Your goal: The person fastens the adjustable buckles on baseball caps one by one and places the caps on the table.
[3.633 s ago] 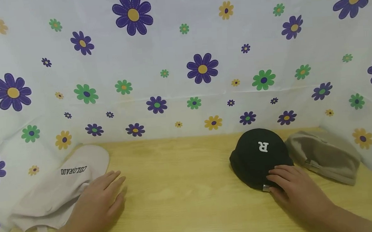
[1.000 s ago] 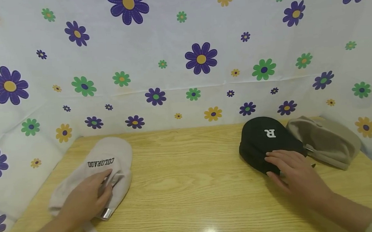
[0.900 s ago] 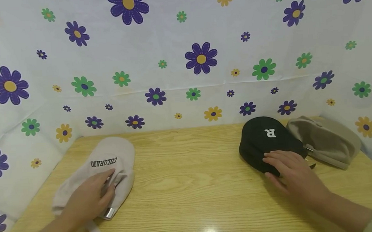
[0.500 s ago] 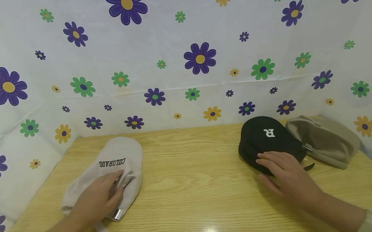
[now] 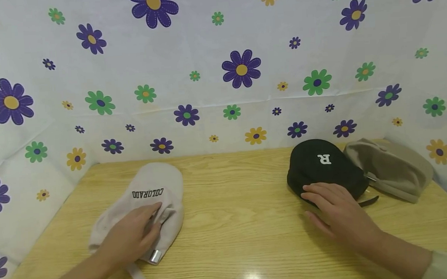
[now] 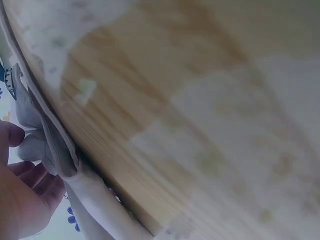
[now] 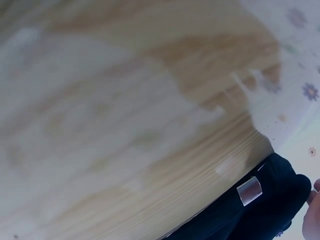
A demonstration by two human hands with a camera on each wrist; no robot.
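Observation:
My left hand [image 5: 131, 233] pinches a fold in the crown of a pale baseball cap [image 5: 146, 179] lettered COLORADO, at the left of the table. In the left wrist view, thumb and fingers close on the bunched cloth of the pale cap [image 6: 31, 110]. The cap's metal buckle and loose strap show below the hand. At the right, a black cap [image 5: 308, 168] with a white R lies on the table. My right hand [image 5: 339, 213] hovers at its near side with loosely bent fingers, overlapping its lower edge. A metal buckle shows on the black cap [image 7: 280, 187] in the right wrist view.
A tan cap [image 5: 395, 168] lies right behind the black cap, touching it, near the table's right edge. The wooden table [image 5: 227, 215] stretches between the pale and black caps. A flower-print cloth [image 5: 207, 56] rises behind the table and along both sides.
My left hand has taken hold of the pale cap and slid it rightward. The black cap shifted toward the tan cap earlier, then stayed still while my right hand drew leftward off it.

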